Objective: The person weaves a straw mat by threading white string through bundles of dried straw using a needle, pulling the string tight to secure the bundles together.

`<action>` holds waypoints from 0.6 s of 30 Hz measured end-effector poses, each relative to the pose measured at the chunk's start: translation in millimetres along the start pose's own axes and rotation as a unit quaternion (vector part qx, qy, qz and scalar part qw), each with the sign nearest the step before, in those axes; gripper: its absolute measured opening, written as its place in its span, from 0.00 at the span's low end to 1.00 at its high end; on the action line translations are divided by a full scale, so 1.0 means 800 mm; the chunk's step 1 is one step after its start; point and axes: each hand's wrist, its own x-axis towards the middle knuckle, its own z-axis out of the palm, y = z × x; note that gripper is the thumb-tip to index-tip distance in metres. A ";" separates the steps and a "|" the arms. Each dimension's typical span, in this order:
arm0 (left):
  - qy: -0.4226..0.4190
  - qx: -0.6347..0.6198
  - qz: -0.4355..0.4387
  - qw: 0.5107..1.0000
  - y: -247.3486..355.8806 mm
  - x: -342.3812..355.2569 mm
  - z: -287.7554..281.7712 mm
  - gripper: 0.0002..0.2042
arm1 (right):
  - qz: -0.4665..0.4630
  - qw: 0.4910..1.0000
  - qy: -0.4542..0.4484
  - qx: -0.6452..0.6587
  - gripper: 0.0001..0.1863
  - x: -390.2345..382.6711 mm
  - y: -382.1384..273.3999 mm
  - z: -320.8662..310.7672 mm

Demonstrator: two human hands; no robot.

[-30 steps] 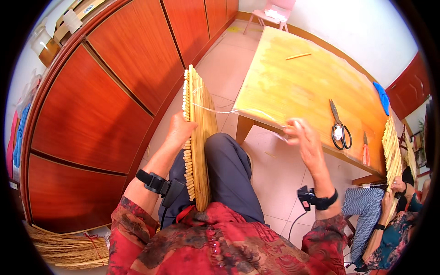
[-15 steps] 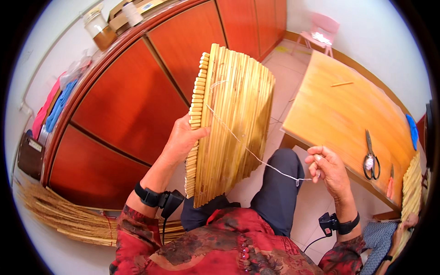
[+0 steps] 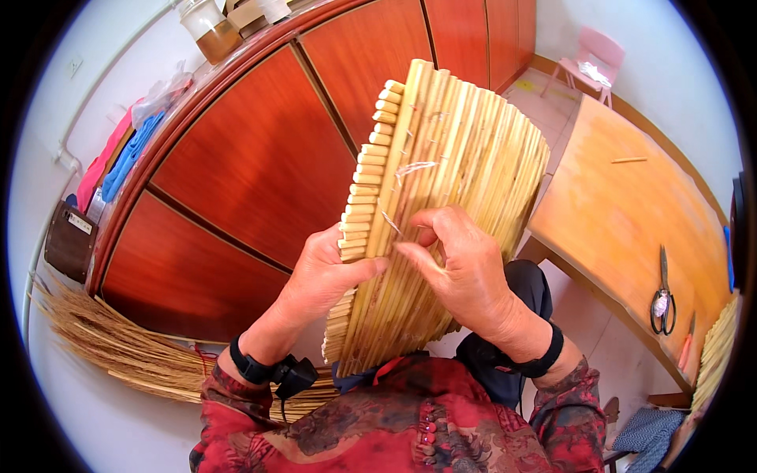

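Observation:
A panel of straight yellow plant stalks (image 3: 481, 150), laid side by side and stitched, stands tilted in front of me. Its left side shows a row of cut stalk ends (image 3: 363, 189). My left hand (image 3: 319, 276) is closed around that edge, thumb on the front face. Close to the thumb, my right hand (image 3: 469, 276) pinches at the panel's face. A white thread (image 3: 391, 223) comes out of the stalks and runs to my right fingertips. Higher up lies a loose tuft of white thread (image 3: 415, 168). Whether a needle is there I cannot tell.
At right stands a wooden table (image 3: 615, 213) with black-handled scissors (image 3: 663, 296), an orange-handled tool (image 3: 687, 343) and a short stalk (image 3: 629, 160). A red cabinet (image 3: 236, 142) fills the left. Bundled brushy stalks (image 3: 134, 347) lie below it; a pink chair (image 3: 595, 59) stands far back.
My right hand has come left from beside the table to the panel's face. The long thread stretched between them now shows only as a short piece. The panel sits farther right in view.

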 end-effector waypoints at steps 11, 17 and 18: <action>0.027 -0.036 -0.016 0.999 -0.014 0.025 0.004 0.15 | -0.029 0.990 -0.005 -0.136 0.06 0.027 0.049 -0.037; 0.036 -0.055 -0.021 0.998 -0.025 0.038 -0.001 0.16 | 0.101 0.986 0.069 -0.113 0.14 0.049 0.086 -0.067; 0.037 -0.055 -0.028 0.997 -0.025 0.039 -0.001 0.16 | 0.101 0.986 0.070 -0.111 0.14 0.045 0.085 -0.065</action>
